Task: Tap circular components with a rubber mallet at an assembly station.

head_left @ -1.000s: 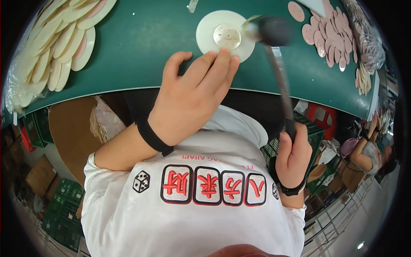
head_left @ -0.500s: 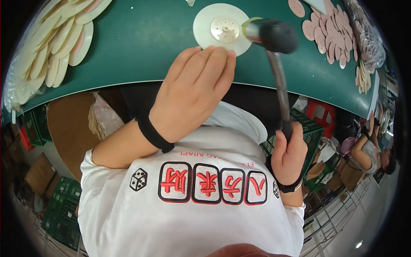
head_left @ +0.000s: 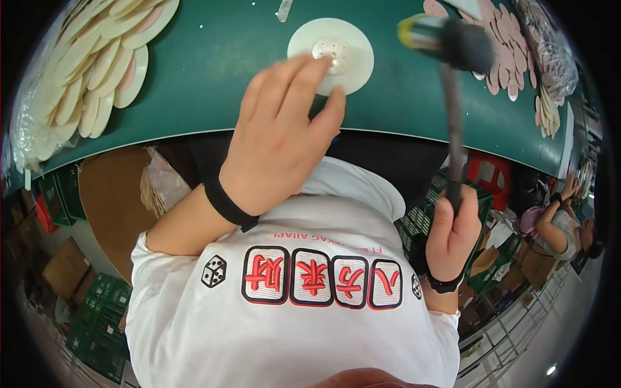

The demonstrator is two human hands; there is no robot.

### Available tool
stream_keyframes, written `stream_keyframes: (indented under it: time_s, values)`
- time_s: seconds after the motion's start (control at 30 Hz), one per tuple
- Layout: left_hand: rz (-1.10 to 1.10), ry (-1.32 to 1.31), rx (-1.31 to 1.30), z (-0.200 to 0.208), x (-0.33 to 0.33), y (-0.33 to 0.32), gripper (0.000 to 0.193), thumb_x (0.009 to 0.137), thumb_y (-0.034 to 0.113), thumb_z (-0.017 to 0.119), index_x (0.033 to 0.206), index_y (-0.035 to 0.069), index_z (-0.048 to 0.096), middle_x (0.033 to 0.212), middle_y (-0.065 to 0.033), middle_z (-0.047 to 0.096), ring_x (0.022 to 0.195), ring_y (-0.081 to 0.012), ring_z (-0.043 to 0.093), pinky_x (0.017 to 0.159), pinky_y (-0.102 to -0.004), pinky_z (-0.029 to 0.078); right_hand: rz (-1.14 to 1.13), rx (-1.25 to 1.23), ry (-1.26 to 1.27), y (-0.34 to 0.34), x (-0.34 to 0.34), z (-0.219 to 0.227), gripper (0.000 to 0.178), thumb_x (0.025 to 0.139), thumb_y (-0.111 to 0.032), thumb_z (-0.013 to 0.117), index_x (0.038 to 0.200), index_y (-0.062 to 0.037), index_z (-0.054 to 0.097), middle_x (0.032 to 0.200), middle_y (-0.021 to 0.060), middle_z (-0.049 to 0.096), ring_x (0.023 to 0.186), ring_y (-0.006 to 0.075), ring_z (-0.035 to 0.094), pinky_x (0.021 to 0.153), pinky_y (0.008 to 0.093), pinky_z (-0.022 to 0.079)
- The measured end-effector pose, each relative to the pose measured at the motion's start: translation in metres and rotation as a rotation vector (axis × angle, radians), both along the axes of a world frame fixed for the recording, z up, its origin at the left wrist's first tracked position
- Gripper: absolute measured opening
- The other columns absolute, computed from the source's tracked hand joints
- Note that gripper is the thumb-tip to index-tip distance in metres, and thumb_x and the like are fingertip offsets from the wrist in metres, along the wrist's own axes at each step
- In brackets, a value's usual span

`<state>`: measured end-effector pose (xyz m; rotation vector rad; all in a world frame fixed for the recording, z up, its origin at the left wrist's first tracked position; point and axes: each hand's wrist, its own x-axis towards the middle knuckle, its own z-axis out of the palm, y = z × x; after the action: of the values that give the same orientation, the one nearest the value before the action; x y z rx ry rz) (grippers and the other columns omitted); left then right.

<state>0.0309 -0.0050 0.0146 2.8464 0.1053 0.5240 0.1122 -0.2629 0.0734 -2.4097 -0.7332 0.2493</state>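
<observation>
A pale round disc [head_left: 362, 57] lies flat on the green table, with a smaller cream-coloured disc [head_left: 341, 58] dotted with holes or specks at its middle. Over the near left part of it reaches my left hand [head_left: 281, 119], fingers stretched out and thumb apart. Its fingertips are by the small disc, partly hiding it; whether they touch it I cannot tell. My right hand [head_left: 454, 233] grips a mallet [head_left: 455, 129] low on its dark handle. The mallet's head, blurred, is black at one end and yellow-edged at the other, raised to the right of the disc.
Heaped cream oval pieces [head_left: 97, 71] lie on the table's left in clear plastic. Small pink pieces [head_left: 508, 58] are piled at the right, beside a plastic bag [head_left: 553, 58]. Green crates [head_left: 97, 317] and a red stool [head_left: 488, 174] stand below the table edge. Another person [head_left: 556, 229] is at far right.
The mallet has swung right and slightly up, away from the disc, as my right hand shifted right. My left fingers have moved up onto the disc, the thumb spreading apart.
</observation>
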Motion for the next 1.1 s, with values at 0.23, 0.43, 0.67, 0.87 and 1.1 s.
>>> stream_keyframes:
  time_s: [0.23, 0.43, 0.67, 0.87, 1.1]
  values:
    - [-0.065, 0.009, 0.055, -0.001, 0.008, 0.007, 0.049, 0.072, 0.013, 0.077, 0.12, 0.013, 0.067, 0.135, -0.0074, 0.06, 0.121, -0.0253, 0.057, 0.103, -0.051, 0.042, -0.15, 0.193, 0.23, -0.002, 0.011, -0.019, 0.015, 0.101, -0.016, 0.06, 0.101, -0.0014, 0.057, 0.072, -0.0002, 0.052, 0.061, 0.0077, 0.044, 0.056, 0.0245, 0.034]
    - [-0.21, -0.039, -0.157, 0.025, -0.011, 0.036, 0.047, 0.083, 0.001, 0.067, 0.129, 0.008, 0.061, 0.126, -0.0085, 0.066, 0.105, -0.0209, 0.065, 0.089, -0.0439, 0.052, -0.097, 0.197, 0.197, 0.004, 0.017, -0.028, 0.013, 0.099, -0.013, 0.063, 0.1, -0.0008, 0.059, 0.065, 0.0012, 0.053, 0.057, 0.0095, 0.046, 0.053, 0.0263, 0.037]
    - [0.176, -0.209, -1.527, 0.023, 0.008, 0.035, 0.045, 0.098, -0.001, 0.051, 0.143, -0.004, 0.044, 0.129, -0.0142, 0.064, 0.109, -0.0174, 0.065, 0.087, -0.0336, 0.057, -0.118, 0.226, 0.267, 0.009, 0.022, -0.04, 0.015, 0.102, -0.016, 0.061, 0.102, -0.0012, 0.059, 0.071, -0.004, 0.049, 0.065, 0.0048, 0.04, 0.057, 0.0232, 0.033]
    - [0.167, -0.186, -1.78, 0.026, 0.006, 0.038, 0.052, 0.098, -0.003, 0.047, 0.148, -0.008, 0.033, 0.132, -0.0198, 0.061, 0.116, -0.0256, 0.065, 0.098, -0.0376, 0.057, -0.111, 0.186, 0.297, 0.015, 0.028, -0.049, 0.016, 0.102, -0.017, 0.061, 0.103, -0.0009, 0.06, 0.071, -0.0042, 0.049, 0.065, 0.0047, 0.04, 0.057, 0.0231, 0.032]
    - [0.142, -0.114, -1.923, 0.021, 0.008, 0.043, 0.05, 0.101, 0.004, 0.049, 0.147, -0.011, 0.036, 0.134, -0.0215, 0.06, 0.116, -0.0268, 0.066, 0.099, -0.0366, 0.057, -0.105, 0.186, 0.323, 0.015, 0.029, -0.056, 0.017, 0.102, -0.018, 0.061, 0.105, -0.0006, 0.06, 0.071, -0.0042, 0.048, 0.065, 0.0047, 0.039, 0.057, 0.0227, 0.032]
